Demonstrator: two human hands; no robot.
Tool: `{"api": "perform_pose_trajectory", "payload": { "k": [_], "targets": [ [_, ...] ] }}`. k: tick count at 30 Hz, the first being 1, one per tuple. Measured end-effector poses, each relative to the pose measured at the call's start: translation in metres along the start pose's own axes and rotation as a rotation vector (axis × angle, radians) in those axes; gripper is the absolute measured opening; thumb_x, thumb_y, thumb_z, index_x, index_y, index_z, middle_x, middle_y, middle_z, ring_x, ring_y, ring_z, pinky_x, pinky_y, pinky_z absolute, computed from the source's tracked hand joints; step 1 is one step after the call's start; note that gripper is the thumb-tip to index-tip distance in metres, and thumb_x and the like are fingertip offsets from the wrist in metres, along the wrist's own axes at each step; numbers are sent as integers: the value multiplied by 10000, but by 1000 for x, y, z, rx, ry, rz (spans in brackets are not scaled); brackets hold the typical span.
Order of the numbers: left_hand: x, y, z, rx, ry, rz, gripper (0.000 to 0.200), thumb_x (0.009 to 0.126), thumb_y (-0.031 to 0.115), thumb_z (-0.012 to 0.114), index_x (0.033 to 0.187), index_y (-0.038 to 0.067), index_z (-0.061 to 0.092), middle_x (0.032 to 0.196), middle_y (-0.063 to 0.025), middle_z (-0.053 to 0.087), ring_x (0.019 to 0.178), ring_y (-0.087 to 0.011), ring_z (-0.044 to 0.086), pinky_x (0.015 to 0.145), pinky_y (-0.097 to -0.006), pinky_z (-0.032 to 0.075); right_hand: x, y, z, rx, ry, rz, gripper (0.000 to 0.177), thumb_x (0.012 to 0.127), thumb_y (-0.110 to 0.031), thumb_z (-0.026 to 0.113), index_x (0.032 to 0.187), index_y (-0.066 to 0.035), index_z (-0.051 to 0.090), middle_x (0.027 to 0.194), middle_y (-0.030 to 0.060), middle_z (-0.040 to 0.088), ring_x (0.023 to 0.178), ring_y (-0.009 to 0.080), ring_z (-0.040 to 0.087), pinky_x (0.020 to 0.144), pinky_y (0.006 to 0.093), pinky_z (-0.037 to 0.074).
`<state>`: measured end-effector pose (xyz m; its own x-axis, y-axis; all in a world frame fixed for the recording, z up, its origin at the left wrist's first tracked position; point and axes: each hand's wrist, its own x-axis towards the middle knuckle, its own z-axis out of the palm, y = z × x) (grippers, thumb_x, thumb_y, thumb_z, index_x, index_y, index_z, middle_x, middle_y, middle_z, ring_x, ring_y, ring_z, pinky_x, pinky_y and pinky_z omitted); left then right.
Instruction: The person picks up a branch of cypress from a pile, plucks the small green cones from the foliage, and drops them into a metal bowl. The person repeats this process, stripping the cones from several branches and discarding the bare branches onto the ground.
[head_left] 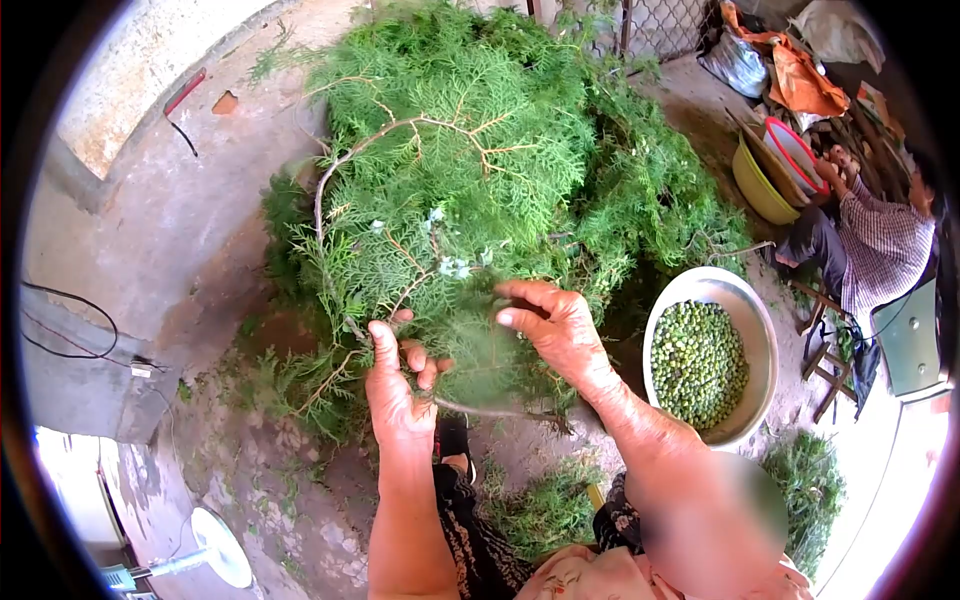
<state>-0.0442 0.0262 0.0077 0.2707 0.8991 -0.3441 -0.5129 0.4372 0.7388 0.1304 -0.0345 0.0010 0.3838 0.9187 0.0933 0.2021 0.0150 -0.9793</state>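
My left hand [402, 375] is closed round the woody stem of a leafy green branch [455, 175], just in front of the big pile. To its right, my right hand [550, 325] is raised over the foliage, thumb and forefinger close together; anything between the fingertips is too small and blurred to make out. Pale bluish cones [455, 267] sit among the sprays between and above the hands. A metal basin [764, 350] stands to the right of my right forearm, holding many small green cones [698, 365].
Behind lies a large heap of greenery [650, 170]. At the right a person [885, 240] sits by a yellow tub [757, 190] and a red-rimmed basin [790, 150]. Cut sprigs [545, 510] lie near my feet. A white fan [222, 548] stands at the lower left.
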Motion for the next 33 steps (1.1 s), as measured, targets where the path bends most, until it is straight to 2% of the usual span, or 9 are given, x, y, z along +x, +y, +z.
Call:
{"api": "perform_pose_trajectory", "payload": {
  "k": [4, 8, 9, 16, 19, 23, 24, 27, 33],
  "targets": [
    [0, -3, 0, -12, -9, -8, 502, 809, 502, 548, 1038, 58, 510, 532, 33, 372, 390, -77, 337, 504, -292, 467, 4, 11, 7, 181, 128, 107, 154, 789, -16, 629, 943, -5, 634, 794, 0, 625, 736, 64, 530, 708, 219, 444],
    [-3, 3, 5, -68, 71, -60, 411, 819, 453, 563, 1006, 90, 519, 508, 52, 323, 372, -47, 267, 410, -220, 376, 8, 7, 1, 192, 342, 163, 105, 808, -11, 611, 911, -9, 632, 786, 8, 623, 722, 67, 533, 668, 207, 442],
    [-2, 3, 0, -91, 36, -43, 393, 828, 442, 553, 1000, 90, 518, 497, 55, 312, 358, -43, 263, 392, -216, 368, 16, 15, -3, 341, 450, 183, 75, 790, -42, 634, 863, -24, 638, 751, 29, 633, 688, 113, 561, 660, 252, 460],
    [6, 9, -10, -138, 36, -30, 388, 832, 435, 543, 994, 84, 517, 492, 54, 337, 340, -40, 279, 373, -219, 377, 20, 0, -17, 1012, 178, 395, 62, 855, -102, 586, 879, -47, 571, 790, 29, 581, 695, 141, 542, 661, 273, 460],
    [7, 12, -14, -108, -6, -31, 407, 832, 443, 540, 1003, 76, 511, 488, 50, 360, 332, -47, 297, 382, -230, 378, 23, 12, -21, 885, 93, 324, 132, 836, -174, 634, 843, -49, 594, 769, 4, 573, 640, 114, 503, 615, 238, 423],
    [9, 12, -23, -51, -74, -51, 462, 824, 478, 540, 1027, 64, 500, 489, 48, 360, 341, -56, 316, 416, -252, 381, 24, 2, -30, 199, -126, 201, 297, 809, -308, 665, 952, -48, 651, 731, -15, 574, 582, 49, 451, 508, 207, 362],
    [10, 12, -23, -48, -77, -55, 464, 826, 475, 539, 1030, 60, 499, 488, 46, 363, 338, -57, 321, 414, -254, 385, 25, -5, -36, 206, -231, 298, 350, 818, -329, 653, 1037, -56, 641, 787, 0, 609, 587, 49, 459, 482, 203, 362],
    [9, 12, -21, -45, -89, -74, 463, 831, 468, 535, 1033, 52, 498, 485, 45, 368, 340, -60, 331, 419, -252, 386, 24, -4, -34, 148, -336, 208, 366, 820, -343, 649, 1060, -67, 639, 878, 13, 640, 641, 55, 509, 487, 184, 372],
    [9, 12, -17, -12, -36, -53, 459, 833, 467, 531, 1031, 54, 497, 494, 48, 358, 341, -63, 306, 428, -249, 392, 24, -1, -32, 135, -404, 229, 278, 800, -217, 679, 1022, -51, 655, 893, 34, 646, 807, 113, 570, 766, 268, 453]
  ]
}}
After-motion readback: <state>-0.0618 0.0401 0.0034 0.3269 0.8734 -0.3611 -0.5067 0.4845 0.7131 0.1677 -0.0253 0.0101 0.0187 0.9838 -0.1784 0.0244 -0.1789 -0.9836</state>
